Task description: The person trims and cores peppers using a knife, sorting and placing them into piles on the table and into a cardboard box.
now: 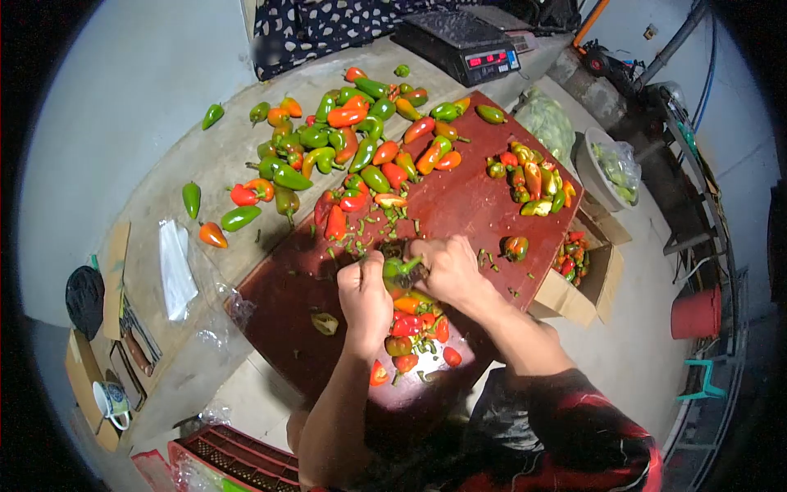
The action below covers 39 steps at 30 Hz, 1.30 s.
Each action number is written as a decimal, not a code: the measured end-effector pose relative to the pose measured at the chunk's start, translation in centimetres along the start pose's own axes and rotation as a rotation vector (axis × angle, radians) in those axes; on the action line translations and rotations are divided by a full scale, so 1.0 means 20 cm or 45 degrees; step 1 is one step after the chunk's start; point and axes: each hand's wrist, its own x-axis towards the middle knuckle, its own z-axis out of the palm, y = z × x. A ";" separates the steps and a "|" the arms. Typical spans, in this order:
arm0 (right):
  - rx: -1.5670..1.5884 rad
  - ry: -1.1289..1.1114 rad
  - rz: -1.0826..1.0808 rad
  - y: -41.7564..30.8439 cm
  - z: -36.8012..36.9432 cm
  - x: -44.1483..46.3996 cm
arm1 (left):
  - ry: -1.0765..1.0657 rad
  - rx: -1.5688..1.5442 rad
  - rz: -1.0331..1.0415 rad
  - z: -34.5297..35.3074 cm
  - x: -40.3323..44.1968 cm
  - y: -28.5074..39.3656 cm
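My left hand (366, 295) is closed around a green pepper (398, 277), its stem pointing toward my right hand. My right hand (447, 266) is curled close against the stem end; what its fingers hold is hidden. Below the hands lie red and orange peppers (406, 326) on the dark red tabletop (279, 312). Cut green stems (361, 234) are scattered just beyond the hands. A pale cut pepper piece (325, 323) rests left of my left wrist.
A large spread of green, red and orange peppers (316, 135) covers the far left. Another pile (533, 180) lies at right, near a cardboard box (602, 283) of peppers. A digital scale (459, 41) stands at the back. A white plastic bag (175, 271) lies left.
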 end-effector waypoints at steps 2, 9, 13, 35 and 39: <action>0.149 0.038 -0.029 0.00 -0.02 -0.01 | -0.139 0.074 0.109 -0.01 -0.02 0.05; -0.191 -0.091 0.470 0.13 -0.17 0.05 | -0.233 -0.433 -0.341 -0.09 -0.05 0.11; -0.011 -0.213 0.484 0.05 -0.08 0.02 | -0.404 -0.863 -0.739 -0.13 -0.01 0.16; -0.157 0.051 0.621 0.36 0.09 0.50 | -0.314 -1.087 -0.528 -0.18 0.06 0.08; -0.375 -0.131 0.786 0.47 0.13 0.63 | -0.358 -1.252 -0.528 -0.22 0.09 0.08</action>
